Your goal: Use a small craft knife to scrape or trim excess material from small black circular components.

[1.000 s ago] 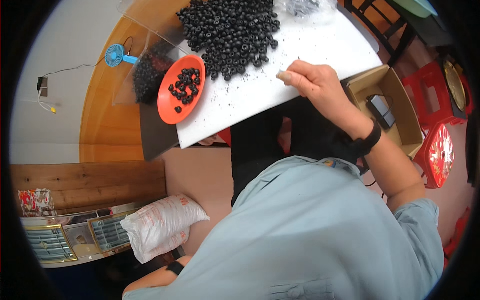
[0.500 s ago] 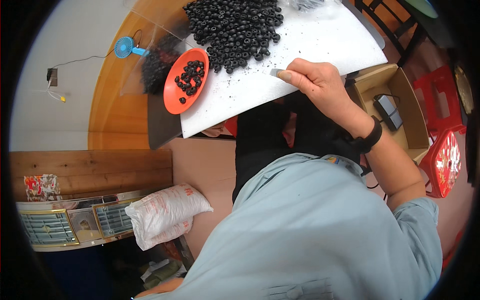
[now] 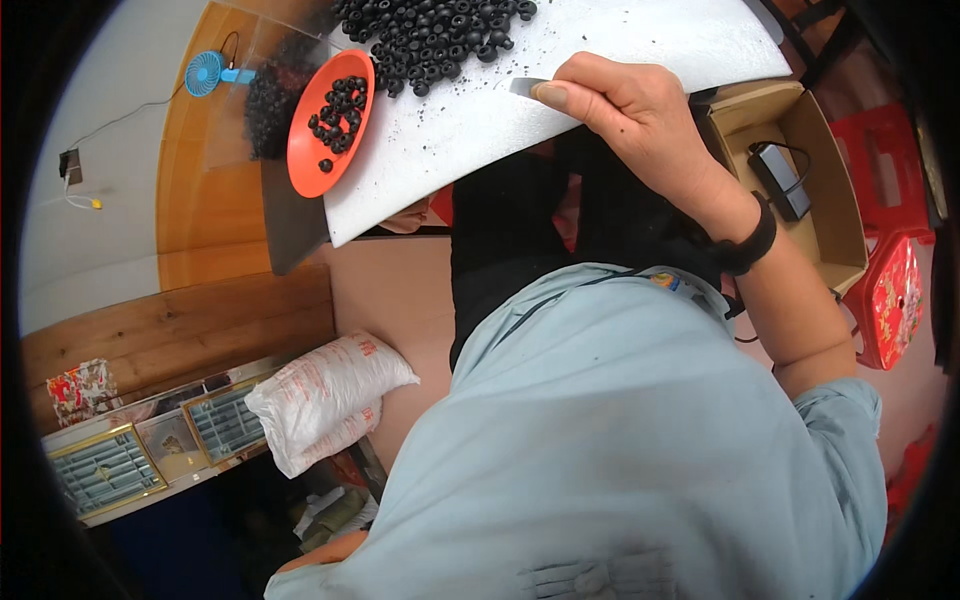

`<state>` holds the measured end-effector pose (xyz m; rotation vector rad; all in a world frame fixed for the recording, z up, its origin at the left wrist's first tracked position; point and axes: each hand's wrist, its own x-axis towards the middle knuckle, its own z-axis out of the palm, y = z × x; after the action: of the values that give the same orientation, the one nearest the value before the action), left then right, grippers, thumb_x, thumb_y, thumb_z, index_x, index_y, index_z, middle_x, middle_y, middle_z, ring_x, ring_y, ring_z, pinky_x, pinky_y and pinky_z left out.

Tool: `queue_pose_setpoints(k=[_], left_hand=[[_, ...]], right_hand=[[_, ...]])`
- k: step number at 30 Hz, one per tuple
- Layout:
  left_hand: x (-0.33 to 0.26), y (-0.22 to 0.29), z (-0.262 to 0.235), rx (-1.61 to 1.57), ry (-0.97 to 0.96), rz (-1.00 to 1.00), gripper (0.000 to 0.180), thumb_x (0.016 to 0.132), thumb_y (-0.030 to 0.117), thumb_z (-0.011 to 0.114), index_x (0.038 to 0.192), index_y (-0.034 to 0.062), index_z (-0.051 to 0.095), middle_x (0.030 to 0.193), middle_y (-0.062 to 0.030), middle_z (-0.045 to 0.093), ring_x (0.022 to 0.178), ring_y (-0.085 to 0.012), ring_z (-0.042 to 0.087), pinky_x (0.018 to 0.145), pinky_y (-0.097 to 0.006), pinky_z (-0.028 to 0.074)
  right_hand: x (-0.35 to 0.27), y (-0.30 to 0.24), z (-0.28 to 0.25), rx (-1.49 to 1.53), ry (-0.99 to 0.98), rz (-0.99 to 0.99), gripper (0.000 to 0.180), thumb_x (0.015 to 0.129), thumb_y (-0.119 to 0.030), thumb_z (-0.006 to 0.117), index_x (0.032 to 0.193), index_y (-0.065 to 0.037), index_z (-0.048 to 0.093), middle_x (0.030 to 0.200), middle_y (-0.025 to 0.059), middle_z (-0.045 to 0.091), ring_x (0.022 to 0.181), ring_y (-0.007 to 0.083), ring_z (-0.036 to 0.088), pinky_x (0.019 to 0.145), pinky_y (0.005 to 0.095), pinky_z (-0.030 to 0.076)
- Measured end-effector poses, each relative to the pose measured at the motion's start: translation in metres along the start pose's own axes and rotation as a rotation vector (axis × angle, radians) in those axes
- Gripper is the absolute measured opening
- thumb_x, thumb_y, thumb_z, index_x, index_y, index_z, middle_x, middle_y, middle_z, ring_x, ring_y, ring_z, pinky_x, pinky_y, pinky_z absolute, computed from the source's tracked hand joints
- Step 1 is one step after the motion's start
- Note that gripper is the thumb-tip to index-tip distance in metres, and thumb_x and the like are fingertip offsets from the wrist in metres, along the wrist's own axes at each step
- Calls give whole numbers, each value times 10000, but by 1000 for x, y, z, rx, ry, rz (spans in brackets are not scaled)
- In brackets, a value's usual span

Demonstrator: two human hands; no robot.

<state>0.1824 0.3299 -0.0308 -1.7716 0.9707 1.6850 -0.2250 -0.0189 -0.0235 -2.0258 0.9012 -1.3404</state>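
Note:
In my right hand point(image 3: 635, 110) a small flat grey metal blade point(image 3: 524, 87) is pinched between thumb and curled fingers. It points left, just above the near part of a white foam-topped table point(image 3: 600, 45). Left of it lies a big heap of small black ring-like rubber or plastic parts point(image 3: 440, 40). An orange-red oval dish point(image 3: 310, 170) stands at the table's left corner with several of the black parts in it. Only a bit of my left arm point(image 3: 325, 553) shows at the lower left; my left hand is out of view.
Black crumbs are scattered on the foam. A cardboard box point(image 3: 840, 190) with a black adapter point(image 3: 780, 180) stands right of the table, beside a red stool point(image 3: 890, 300). A small blue fan point(image 3: 205, 73) is at the upper left; a stuffed white sack point(image 3: 325, 395) lies on the floor.
The view has shifted, so table, dish and heap sit higher and further left. My right hand still holds the blade, which now shows more of its length.

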Motion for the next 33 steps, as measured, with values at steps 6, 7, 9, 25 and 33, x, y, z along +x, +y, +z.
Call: queue_pose_setpoints(k=[6,7,9,25,33], left_hand=[[1,-6,1,-79,47,-24,334,865,308,738,842,-24,752,758,-133,714,676,-173,642,625,-342,517],[0,-6,-3,-84,60,-28,336,865,311,739,841,-24,752,754,-131,713,672,-171,641,621,-342,517],[2,-3,-9,-96,88,-26,341,866,316,740,839,-23,752,745,-128,711,662,-168,639,613,-340,516],[-64,252,-150,140,1030,1012,120,886,113,709,869,-6,723,716,-60,630,631,-134,585,576,-281,441],[-1,359,-186,665,1609,1323,172,792,41,756,952,34,691,925,-98,587,938,-294,574,766,-403,494]], right_hand=[[-2,-2,1,46,46,26,259,993,-296,659,857,-86,722,544,47,591,507,163,633,481,285,441],[-3,-3,3,45,52,24,259,993,-296,659,857,-86,722,544,47,591,507,163,633,481,285,441],[-4,-5,3,64,62,0,252,988,-288,666,865,-76,724,556,56,590,498,167,612,483,298,436],[-1,-16,9,33,105,147,286,989,-284,672,842,-39,694,575,94,557,493,200,521,499,328,406],[-2,-23,7,51,61,161,266,989,-257,680,875,-18,699,615,91,560,526,164,501,517,314,408]])
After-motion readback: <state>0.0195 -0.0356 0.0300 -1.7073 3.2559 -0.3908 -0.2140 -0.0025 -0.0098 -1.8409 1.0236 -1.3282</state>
